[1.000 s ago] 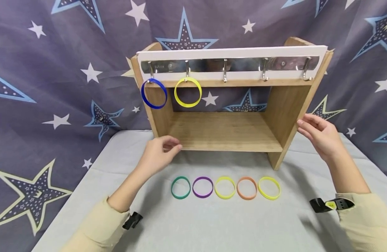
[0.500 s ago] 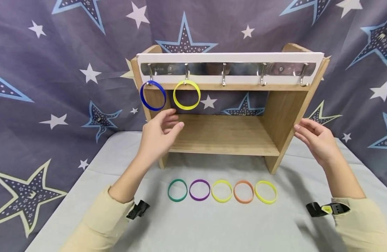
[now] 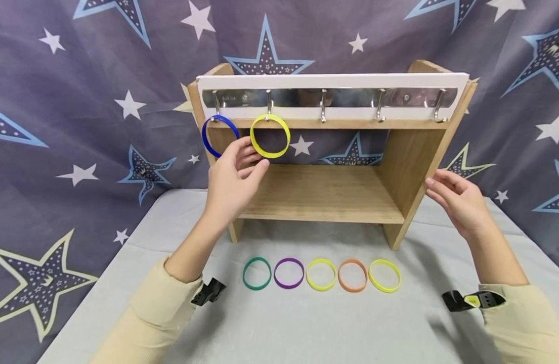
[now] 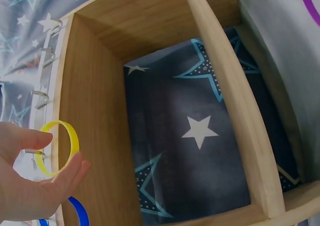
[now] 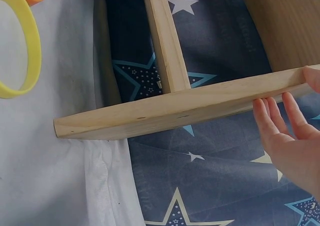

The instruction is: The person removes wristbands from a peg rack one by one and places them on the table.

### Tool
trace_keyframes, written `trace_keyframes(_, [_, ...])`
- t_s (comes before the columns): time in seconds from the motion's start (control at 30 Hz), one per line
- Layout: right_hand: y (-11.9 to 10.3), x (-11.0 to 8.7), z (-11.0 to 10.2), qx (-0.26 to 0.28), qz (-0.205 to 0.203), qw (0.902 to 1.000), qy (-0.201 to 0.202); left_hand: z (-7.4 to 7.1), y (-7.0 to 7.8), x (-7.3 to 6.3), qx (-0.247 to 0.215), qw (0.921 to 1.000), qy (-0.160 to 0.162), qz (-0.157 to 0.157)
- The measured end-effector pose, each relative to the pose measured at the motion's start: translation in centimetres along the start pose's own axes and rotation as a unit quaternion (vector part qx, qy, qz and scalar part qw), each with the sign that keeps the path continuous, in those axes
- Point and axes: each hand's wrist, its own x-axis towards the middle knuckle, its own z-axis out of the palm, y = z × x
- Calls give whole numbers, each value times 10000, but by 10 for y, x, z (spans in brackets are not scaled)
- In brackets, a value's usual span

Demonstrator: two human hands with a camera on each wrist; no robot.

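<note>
A yellow wristband (image 3: 270,136) hangs on the second hook from the left of a metal hook rail (image 3: 347,98). My left hand (image 3: 233,182) is at its lower left side, fingertips right at the band and thumb apart from them. In the left wrist view the thumb and fingers stand on either side of the yellow band's opening. A blue wristband (image 3: 220,121) hangs on the leftmost hook, partly hidden by my left hand. My right hand (image 3: 463,205) holds the right side panel of the wooden shelf (image 3: 416,156), thumb at its front edge and fingers against the outer face.
On the grey cloth (image 3: 306,328) before the shelf lie a green wristband (image 3: 245,278), a purple wristband (image 3: 275,278), an orange wristband (image 3: 340,278) and two yellow ones in a row. A star-patterned curtain (image 3: 161,101) hangs behind.
My left hand has risen from the shelf's lower left front up to the hanging yellow wristband. The right hand stays at the side panel.
</note>
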Motion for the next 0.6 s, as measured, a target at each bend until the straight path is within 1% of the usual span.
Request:
trace_keyframes(0.1, [0, 0, 0, -8, -3, 10000, 16, 2, 3, 1, -138, 9999, 96, 15])
trace_keyframes(0.27, [-1, 1, 0, 8, -22, 10000, 16, 3, 8, 5, -554, 9980, 304, -39])
trace_keyframes(0.43, [0, 1, -1, 91, -40, 9999, 11, 3, 10, 11, -977, 9937, 535, -150])
trace_keyframes(0.6, [1, 1, -2, 225, -55, 9997, -54, 2, 10, 14, -1310, 9888, 707, -69])
